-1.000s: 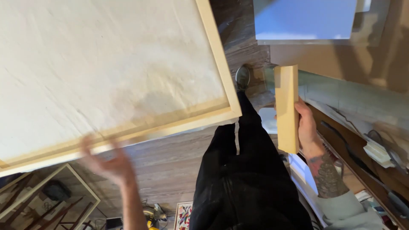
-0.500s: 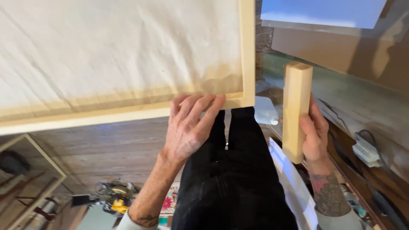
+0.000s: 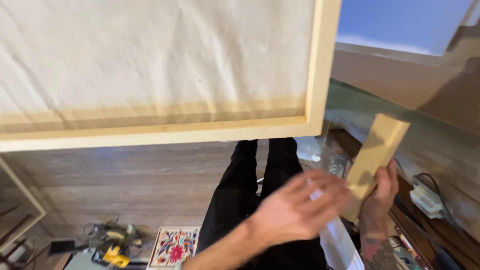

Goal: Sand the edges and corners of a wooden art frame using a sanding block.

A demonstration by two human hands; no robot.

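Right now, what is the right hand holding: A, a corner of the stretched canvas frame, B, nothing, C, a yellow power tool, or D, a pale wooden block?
D: the right hand grips the lower end of a pale wooden block, tilted, apart from the canvas frame above it; the left hand is open, reaching toward the block.

We see a grey-brown plank floor below, tools and a patterned mat lying on it, and a cluttered workbench at the right.
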